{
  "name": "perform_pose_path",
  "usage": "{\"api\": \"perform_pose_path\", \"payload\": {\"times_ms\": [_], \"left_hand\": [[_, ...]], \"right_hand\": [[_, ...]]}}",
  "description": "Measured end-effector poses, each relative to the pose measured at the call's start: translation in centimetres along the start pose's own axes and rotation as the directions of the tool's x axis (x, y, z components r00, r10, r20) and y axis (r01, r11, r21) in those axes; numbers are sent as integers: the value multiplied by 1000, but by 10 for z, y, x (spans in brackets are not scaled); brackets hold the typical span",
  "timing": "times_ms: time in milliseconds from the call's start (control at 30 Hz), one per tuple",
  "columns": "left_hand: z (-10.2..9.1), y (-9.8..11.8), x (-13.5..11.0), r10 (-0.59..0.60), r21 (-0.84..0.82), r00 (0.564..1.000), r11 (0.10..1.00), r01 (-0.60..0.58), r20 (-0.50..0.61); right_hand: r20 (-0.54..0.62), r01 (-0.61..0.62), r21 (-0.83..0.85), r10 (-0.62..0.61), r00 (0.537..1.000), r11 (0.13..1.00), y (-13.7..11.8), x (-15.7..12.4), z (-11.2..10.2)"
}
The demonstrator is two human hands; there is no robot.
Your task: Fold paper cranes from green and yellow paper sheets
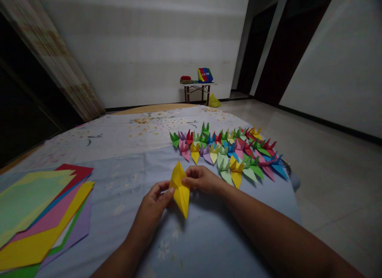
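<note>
A piece of yellow origami paper (180,190), folded into a long diamond with a crease down its middle, is held just above the cloth. My left hand (156,198) pinches its left edge between thumb and fingers. On the opposite edge, my right hand (203,179) grips it with thumb and curled fingers. Beyond my right hand, several rows of folded paper cranes (222,150) in many colours stand on the table. To the left lies a fanned stack of coloured paper sheets (36,206), with pale green and yellow sheets on top.
A blue flowered cloth (125,182) covers the near table, and a white flowered cloth (116,130) the far part. By the wall, a small table (198,85) bears a multicoloured bag (205,75). A yellow plastic bag (214,100) lies on the floor beside it.
</note>
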State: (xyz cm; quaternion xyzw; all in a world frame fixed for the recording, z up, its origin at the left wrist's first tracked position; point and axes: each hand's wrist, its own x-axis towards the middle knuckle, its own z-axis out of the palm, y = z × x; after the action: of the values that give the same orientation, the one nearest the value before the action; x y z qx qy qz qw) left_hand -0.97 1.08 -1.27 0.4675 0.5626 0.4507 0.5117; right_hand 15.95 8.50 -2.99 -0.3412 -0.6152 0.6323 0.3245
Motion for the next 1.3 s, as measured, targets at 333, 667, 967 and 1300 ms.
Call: {"api": "perform_pose_path", "payload": {"times_ms": [333,667,967,1300], "left_hand": [[4,1,-1,-121,-72,991,990,125,54],[-2,-3,-4,95,381,991,916,-125,98],[1,-5,-8,295,842,955,504,-195,45],[3,-13,-5,421,876,875,295,-382,240]], "right_hand": [[8,-19,33,18,1000,999,-5,-4,9],[-14,-91,-214,90,996,973,3,-4,9],[-135,-135,-719,53,989,682,-6,-11,7],[-145,-53,-833,-125,981,550,-1,-3,9]]}}
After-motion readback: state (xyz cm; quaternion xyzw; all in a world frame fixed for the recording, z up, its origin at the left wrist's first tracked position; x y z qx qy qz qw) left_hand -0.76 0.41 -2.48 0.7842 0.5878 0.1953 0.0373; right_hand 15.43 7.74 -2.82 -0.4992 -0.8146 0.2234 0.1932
